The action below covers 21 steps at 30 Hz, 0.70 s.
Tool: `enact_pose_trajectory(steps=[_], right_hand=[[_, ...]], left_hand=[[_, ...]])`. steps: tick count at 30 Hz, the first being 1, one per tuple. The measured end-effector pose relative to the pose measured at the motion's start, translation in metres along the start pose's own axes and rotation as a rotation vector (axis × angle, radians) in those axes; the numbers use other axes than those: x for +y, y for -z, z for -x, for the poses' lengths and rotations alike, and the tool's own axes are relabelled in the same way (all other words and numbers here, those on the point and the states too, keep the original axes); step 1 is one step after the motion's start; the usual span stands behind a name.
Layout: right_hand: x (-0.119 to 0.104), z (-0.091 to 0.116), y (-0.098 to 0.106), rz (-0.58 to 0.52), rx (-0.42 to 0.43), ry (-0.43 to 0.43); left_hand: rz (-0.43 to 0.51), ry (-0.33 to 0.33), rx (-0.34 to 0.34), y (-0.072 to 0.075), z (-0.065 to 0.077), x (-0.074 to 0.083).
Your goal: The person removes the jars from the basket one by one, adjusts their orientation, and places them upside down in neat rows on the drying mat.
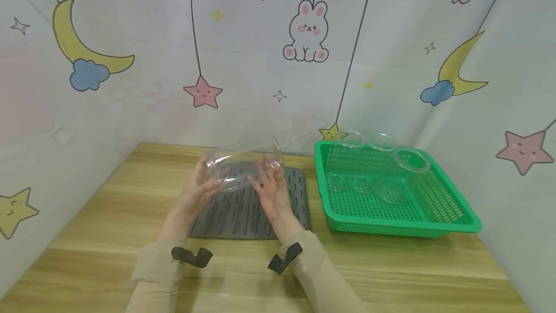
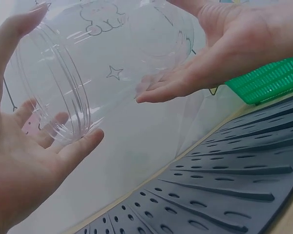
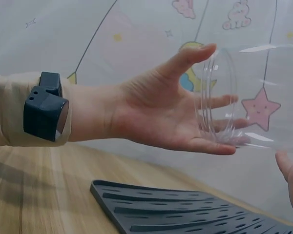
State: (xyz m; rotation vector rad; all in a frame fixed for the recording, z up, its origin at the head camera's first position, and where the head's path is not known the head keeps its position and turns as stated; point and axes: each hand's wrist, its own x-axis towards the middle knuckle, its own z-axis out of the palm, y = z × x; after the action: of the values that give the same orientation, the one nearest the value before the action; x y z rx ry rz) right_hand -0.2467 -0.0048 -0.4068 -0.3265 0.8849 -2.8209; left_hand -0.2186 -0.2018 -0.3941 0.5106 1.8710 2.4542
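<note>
A clear plastic jar point(image 1: 243, 165) lies sideways in the air between both hands, above a dark grey slotted mat point(image 1: 249, 226). My left hand point(image 1: 197, 190) grips its ridged neck, thumb over the top and fingers below, as the right wrist view shows. At the other end, my right hand point(image 1: 273, 192) holds the base with fingers spread along its underside. The left wrist view has the left hand point(image 2: 29, 156) at the neck and the right hand point(image 2: 229, 53) at the base.
A green plastic basket point(image 1: 404, 228) stands on the wooden table point(image 1: 243, 274) to the right of the mat. Several clear jars point(image 1: 393, 192) stand inside it, their rims reaching above the back wall. A printed curtain point(image 1: 143, 37) hangs behind the table and along its sides.
</note>
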Motion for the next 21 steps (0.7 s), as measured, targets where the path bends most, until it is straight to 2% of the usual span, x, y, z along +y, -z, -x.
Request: enact_pose_trajectory(steps=[8,14,17,21], right_hand=[[-0.001,-0.001,0.000,-0.029,0.000,0.002],[-0.002,-0.005,0.000,0.019,-0.033,0.008],[-0.003,-0.009,0.001,0.065,-0.047,0.020],[-0.006,-0.013,0.001,0.110,-0.025,0.038]], left_hand=[[-0.011,0.009,-0.013,0.001,0.000,0.000],[-0.051,0.017,-0.016,0.010,0.001,-0.001],[-0.085,0.014,0.012,0.015,0.003,-0.001],[-0.065,0.003,0.093,0.023,0.007,-0.001]])
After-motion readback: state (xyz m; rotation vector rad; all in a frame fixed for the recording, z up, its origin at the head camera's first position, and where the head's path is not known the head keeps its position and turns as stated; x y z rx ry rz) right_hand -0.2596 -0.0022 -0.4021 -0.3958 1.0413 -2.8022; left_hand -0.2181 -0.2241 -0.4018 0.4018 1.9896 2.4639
